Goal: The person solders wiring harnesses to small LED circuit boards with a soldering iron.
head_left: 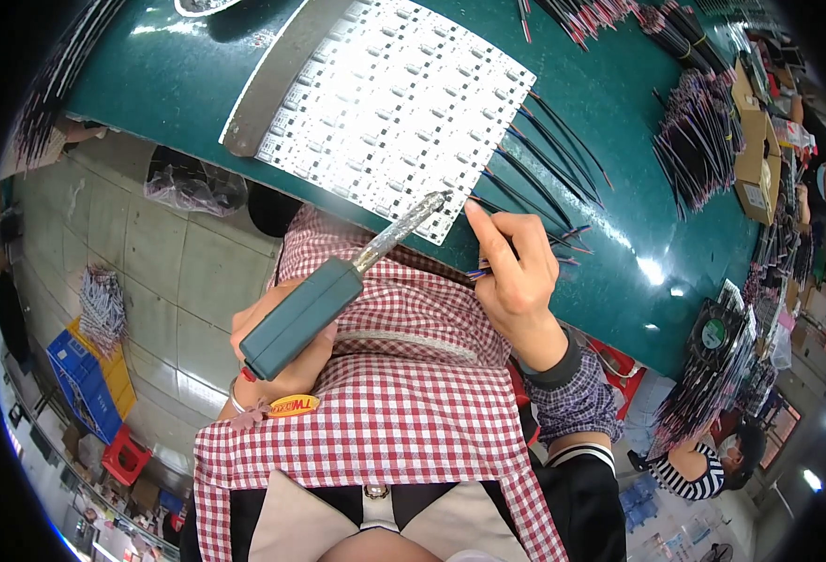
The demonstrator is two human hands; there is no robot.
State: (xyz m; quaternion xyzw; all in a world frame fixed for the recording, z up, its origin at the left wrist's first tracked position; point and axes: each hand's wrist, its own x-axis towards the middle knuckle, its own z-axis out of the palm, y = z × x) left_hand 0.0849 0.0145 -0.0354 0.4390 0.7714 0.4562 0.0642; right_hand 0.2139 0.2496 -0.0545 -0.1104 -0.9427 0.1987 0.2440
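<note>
Where the floor shows, towards nine o'clock: a blue crate (77, 389) stands just beside a yellow crate (122, 379), with a red stool (126, 457) near them at eight o'clock.
Left hand (304, 362): at eight o'clock, its grip wrapped round the dark green handle of a soldering iron (302, 318).
Iron's metal tip: pointing to one o'clock, over the lower right corner of the board; whether it touches, I cannot tell.
Grey-brown strip (286, 66): at eleven o'clock, lying along the board's left side.
White board (385, 112): at twelve o'clock on the green worktop (652, 281), covered with rows of small parts.
Right hand (518, 276): at three o'clock, its grip narrow round a few coloured wires (479, 273), the index fingertip at the board's corner.
Dark leads (535, 164): towards two o'clock, fanning out from the board's right edge.
Wire bundle (699, 136): at two o'clock on the worktop, near a cardboard box (758, 164).
Person in a striped top (692, 473): at four o'clock, well apart.
</note>
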